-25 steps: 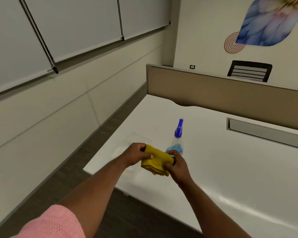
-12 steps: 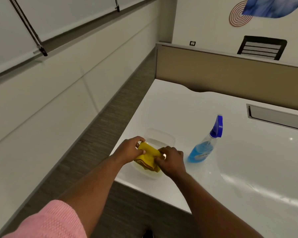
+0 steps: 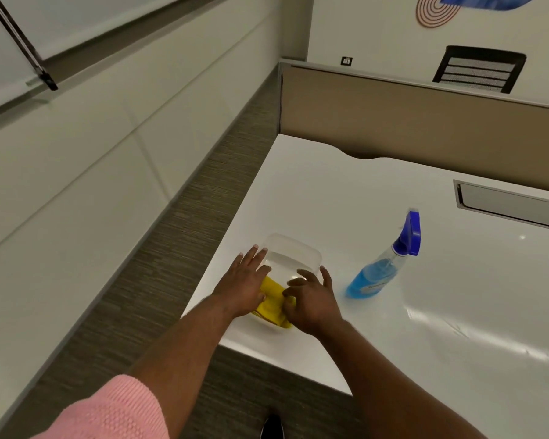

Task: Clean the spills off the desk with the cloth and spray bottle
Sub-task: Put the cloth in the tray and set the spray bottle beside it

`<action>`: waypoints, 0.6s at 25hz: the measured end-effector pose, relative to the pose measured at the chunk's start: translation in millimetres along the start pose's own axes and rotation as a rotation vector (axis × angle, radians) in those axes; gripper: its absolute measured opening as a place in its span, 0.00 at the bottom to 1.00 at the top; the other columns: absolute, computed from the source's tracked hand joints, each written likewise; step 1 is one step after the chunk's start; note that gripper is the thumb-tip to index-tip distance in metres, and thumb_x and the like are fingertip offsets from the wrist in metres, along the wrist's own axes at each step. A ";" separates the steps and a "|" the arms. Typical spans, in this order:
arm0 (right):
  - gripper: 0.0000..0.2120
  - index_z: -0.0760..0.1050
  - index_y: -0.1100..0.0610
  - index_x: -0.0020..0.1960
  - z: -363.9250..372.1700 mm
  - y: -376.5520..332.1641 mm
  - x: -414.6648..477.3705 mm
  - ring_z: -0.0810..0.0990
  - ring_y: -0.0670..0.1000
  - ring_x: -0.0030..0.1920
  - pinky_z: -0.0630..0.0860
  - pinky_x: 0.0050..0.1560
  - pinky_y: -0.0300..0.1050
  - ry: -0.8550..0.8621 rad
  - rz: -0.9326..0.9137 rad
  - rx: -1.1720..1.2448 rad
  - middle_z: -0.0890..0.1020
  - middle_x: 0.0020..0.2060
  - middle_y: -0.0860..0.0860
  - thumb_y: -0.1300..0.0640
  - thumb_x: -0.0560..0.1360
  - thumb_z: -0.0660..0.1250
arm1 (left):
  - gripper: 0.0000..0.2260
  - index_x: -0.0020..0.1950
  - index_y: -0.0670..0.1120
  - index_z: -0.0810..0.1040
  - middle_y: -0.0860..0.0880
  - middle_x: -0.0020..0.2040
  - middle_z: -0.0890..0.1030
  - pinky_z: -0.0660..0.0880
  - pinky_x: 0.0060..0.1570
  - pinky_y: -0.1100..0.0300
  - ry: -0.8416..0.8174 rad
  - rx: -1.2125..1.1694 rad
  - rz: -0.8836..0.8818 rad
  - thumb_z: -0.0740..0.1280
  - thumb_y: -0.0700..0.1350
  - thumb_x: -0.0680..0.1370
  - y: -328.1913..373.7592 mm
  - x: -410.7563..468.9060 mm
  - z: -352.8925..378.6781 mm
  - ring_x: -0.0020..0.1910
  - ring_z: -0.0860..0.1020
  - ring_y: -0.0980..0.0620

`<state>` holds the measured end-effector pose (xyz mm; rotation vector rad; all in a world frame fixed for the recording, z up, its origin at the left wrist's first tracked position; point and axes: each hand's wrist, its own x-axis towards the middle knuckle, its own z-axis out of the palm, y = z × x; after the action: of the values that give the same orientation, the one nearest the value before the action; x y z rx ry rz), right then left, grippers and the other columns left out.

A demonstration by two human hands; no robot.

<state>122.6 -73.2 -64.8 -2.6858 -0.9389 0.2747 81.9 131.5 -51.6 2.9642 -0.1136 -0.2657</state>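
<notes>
Since a moment ago, both hands have loosened their grasp. The left hand [image 3: 244,282] now lies flat, fingers spread, on the yellow cloth [image 3: 271,304], pressed into the clear container [image 3: 293,255] at the counter [image 3: 346,198] corner. The right hand [image 3: 311,301] rests released beside it. The spray bottle [image 3: 382,264] stands near, rightward.

Head camera looks steeply down, close over the desk [image 3: 346,201] corner.
</notes>
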 end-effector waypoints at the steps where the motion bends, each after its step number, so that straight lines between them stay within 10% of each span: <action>1: 0.24 0.82 0.45 0.62 0.5 0.8 -0.2 0.59 0.51 0.79 0.34 0.76 0.59 0.001 -0.012 -0.014 0.78 0.69 0.45 0.40 0.75 0.55 | 0.33 0.80 0.50 0.58 0.47 0.83 0.42 0.42 0.79 0.49 -0.011 0.011 0.000 0.68 0.53 0.78 0.4 -0.2 3.3 0.81 0.37 0.47; 8: 0.35 0.61 0.48 0.80 -3.4 1.6 -5.6 0.41 0.50 0.82 0.35 0.79 0.61 -0.001 -0.025 -0.019 0.52 0.82 0.49 0.32 0.78 0.44 | 0.40 0.81 0.50 0.36 0.48 0.81 0.32 0.37 0.79 0.46 -0.059 0.074 -0.030 0.61 0.56 0.81 4.5 -2.4 -0.6 0.78 0.30 0.48; 15: 0.33 0.59 0.43 0.79 -19.6 21.4 -40.0 0.51 0.47 0.81 0.47 0.81 0.51 0.128 0.085 0.241 0.56 0.81 0.44 0.29 0.79 0.50 | 0.33 0.82 0.53 0.37 0.50 0.81 0.34 0.37 0.79 0.47 0.045 -0.030 -0.018 0.53 0.57 0.84 42.1 5.0 -19.0 0.80 0.33 0.50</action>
<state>109.4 -118.4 -49.9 -2.4917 -0.7073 0.2159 87.7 92.6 -26.9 2.9400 -0.0769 -0.2013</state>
